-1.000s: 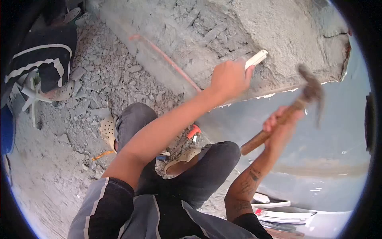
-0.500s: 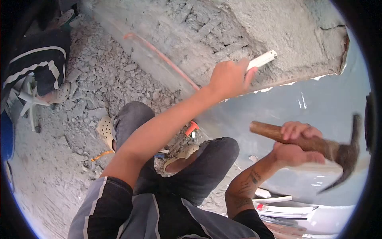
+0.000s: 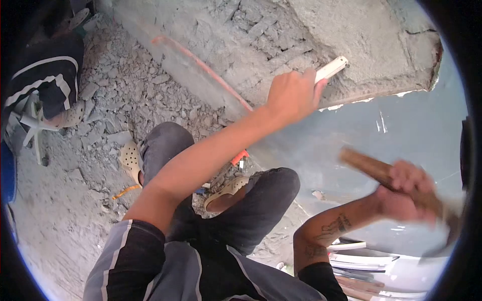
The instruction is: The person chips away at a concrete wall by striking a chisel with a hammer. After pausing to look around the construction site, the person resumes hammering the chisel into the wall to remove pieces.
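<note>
My left hand [image 3: 295, 98] is closed round a white, flat bar-shaped tool [image 3: 332, 69]. A small hole shows at its outer end, and the rest is hidden in my fist. The tool is up against the broken grey plaster [image 3: 371, 55] of the wall, just above the ragged edge of the painted surface. To the lower right, my right hand [image 3: 409, 193] grips a wooden-handled claw hammer [image 3: 369, 167], raised away from the tool. Motion blurs its metal head near the right edge of view.
Broken rubble [image 3: 150, 85] covers the floor at left. A reddish strip [image 3: 201, 70] runs along the wall's base. An orange-handled tool [image 3: 240, 157] lies between my feet. A person's leg [image 3: 45, 75] and a white chair base [image 3: 34, 125] are at far left. White strips [image 3: 361, 262] lie lower right.
My right hand has swung the hammer further right, away from the white tool. My left hand and the white tool stay almost in place.
</note>
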### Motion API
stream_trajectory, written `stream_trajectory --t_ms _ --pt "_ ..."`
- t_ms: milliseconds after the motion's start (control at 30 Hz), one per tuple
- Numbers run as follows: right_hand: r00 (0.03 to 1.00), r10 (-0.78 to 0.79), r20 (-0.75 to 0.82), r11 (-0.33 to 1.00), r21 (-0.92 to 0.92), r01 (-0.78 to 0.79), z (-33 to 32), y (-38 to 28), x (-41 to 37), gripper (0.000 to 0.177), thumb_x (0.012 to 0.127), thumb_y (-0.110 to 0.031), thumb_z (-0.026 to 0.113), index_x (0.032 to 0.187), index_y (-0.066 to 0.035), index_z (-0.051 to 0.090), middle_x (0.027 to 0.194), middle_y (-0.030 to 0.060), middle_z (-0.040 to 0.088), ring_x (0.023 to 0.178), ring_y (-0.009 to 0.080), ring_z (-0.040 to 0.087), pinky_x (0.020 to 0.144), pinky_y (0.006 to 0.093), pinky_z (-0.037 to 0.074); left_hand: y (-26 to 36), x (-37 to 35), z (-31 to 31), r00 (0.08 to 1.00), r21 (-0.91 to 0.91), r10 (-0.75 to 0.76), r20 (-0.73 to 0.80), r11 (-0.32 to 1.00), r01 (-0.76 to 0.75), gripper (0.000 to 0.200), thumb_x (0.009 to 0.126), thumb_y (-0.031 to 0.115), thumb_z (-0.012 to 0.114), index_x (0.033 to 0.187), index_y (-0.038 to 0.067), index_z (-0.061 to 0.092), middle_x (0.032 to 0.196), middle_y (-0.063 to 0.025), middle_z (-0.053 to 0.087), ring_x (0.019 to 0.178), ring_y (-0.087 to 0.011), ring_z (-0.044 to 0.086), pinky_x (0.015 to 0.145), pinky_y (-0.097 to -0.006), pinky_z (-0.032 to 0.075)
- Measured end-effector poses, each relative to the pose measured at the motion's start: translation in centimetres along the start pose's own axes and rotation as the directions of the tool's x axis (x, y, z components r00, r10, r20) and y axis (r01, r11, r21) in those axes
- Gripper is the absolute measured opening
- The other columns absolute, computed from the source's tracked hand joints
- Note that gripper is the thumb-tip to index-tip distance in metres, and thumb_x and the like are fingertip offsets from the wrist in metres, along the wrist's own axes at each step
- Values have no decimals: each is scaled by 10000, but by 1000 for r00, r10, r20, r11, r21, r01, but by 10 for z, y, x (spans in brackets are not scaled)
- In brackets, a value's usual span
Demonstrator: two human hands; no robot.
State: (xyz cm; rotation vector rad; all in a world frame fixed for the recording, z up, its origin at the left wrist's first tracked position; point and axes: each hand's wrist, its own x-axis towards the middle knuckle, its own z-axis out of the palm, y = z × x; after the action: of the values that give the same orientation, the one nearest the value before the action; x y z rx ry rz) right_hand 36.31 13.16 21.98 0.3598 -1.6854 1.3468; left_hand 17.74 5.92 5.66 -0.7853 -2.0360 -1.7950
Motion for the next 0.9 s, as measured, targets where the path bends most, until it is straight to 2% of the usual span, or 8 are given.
stream_trajectory --t_ms 100,200,300,433,533,633,700,900 --pt "749 -630 -206 773 -262 578 16 -3 -3 831 616 -983 262 672 -159 347 554 -10 276 448 126 270 437 285 271 1 -1 -1 1000 -1 1 17 1000 -1 392 933 342 552 754 -5 581 513 -188 560 483 -399 581 470 -483 464" --pt "984 -85 -155 926 -376 21 12 108 -54 717 801 -797 380 771 -85 458 551 21 409 446 148 395 418 295 352 0 1 -2 1000 19 16 5 1000 -17 394 933 343 553 749 -4 581 513 -189 557 488 -396 581 469 -478 464" --pt "620 626 -472 608 -202 -768 31 133 -62 615 931 -666 377 851 -60 447 551 5 390 432 135 377 390 247 340 -1 -12 4 999 29 47 -10 998 -47 394 933 343 553 742 -1 580 513 -192 554 489 -394 580 466 -474 463" --pt "749 356 -559 852 -135 -505 12 61 -42 737 803 -840 329 764 -111 426 537 -20 314 412 109 294 346 245 270 0 -2 -1 998 25 47 -40 999 -46 391 931 340 554 741 -1 579 514 -192 552 487 -393 580 467 -474 464" --pt "965 -261 -29 965 -38 260 7 22 -25 725 766 -860 381 667 -142 406 538 13 401 425 139 392 418 269 332 4 -1 -2 1000 34 8 -5 999 -8 385 927 335 559 744 -2 584 519 -189 558 484 -394 579 469 -474 465" --pt "967 -231 -108 886 387 255 -7 83 -33 740 706 -901 400 607 -167 401 536 -19 359 430 123 347 410 294 307 2 -1 1 999 41 25 -27 999 -24 390 931 339 545 766 -10 600 520 -182 564 477 -396 577 471 -472 468" --pt "650 647 -398 665 -123 -737 38 132 -49 584 944 -649 366 702 -121 435 548 -21 342 435 107 350 404 252 325 -1 1 -2 1000 66 -10 14 998 9 396 931 347 539 781 -12 610 529 -186 569 493 -398 584 484 -476 472" --pt "629 706 -324 649 -57 -758 30 96 -64 619 899 -723 339 833 -113 425 551 -2 352 413 120 353 399 251 321 -9 -4 -11 988 123 -112 104 987 99 397 925 369 532 825 -4 629 603 -210 600 587 -405 614 547 -491 485"
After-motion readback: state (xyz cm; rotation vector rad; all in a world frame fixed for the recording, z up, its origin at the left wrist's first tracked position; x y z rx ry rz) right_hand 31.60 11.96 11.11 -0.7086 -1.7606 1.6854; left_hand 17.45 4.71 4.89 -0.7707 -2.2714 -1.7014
